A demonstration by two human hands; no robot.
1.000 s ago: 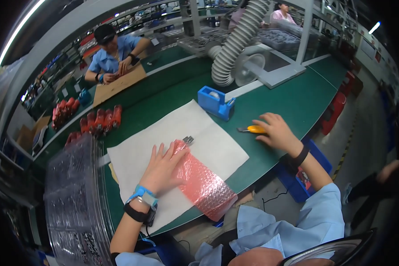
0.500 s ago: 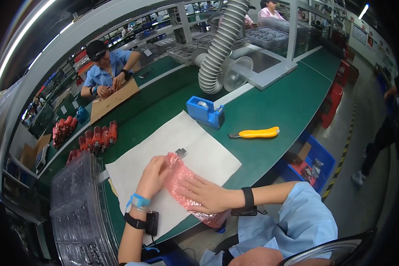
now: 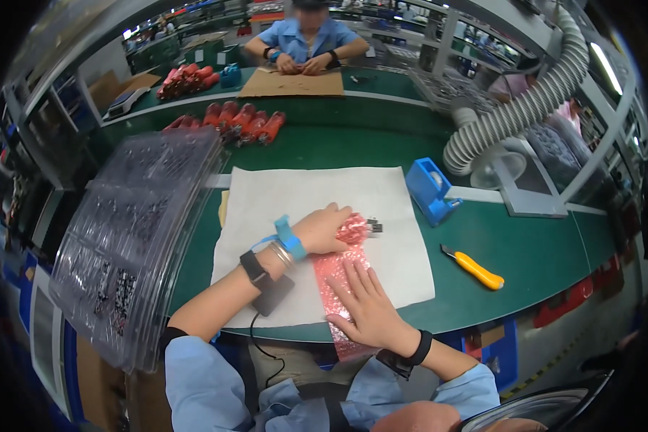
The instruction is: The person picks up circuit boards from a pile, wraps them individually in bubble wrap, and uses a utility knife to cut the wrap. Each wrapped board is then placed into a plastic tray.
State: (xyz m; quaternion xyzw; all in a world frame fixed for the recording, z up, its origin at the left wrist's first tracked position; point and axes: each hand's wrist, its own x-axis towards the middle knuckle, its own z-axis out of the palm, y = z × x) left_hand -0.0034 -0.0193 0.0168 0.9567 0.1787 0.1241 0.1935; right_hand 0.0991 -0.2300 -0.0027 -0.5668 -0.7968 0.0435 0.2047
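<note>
On a white sheet (image 3: 266,194) lies a strip of pink bubble wrap (image 3: 322,277), its near end hanging over the table's front edge. The strip's far end is bunched into a roll (image 3: 353,229), and small dark-and-silver metal parts (image 3: 374,227) stick out of its right side. My left hand (image 3: 325,229) is closed over this roll, fingers curled around its far side. Flat on the strip nearer to me lies my right hand (image 3: 367,306), its fingers spread.
A blue tape dispenser (image 3: 428,191) and a yellow-handled cutter (image 3: 475,270) lie to the right. At left stand stacked clear plastic trays (image 3: 140,216) of small parts. Several pink wrapped bundles (image 3: 245,122) sit behind. A person (image 3: 306,43) works across the table; a grey hose (image 3: 518,101) hangs at right.
My view has swung left, so the table appears turned. The wrap's far end looks more bunched under my left hand. My right hand still lies on the strip, fingers wider apart.
</note>
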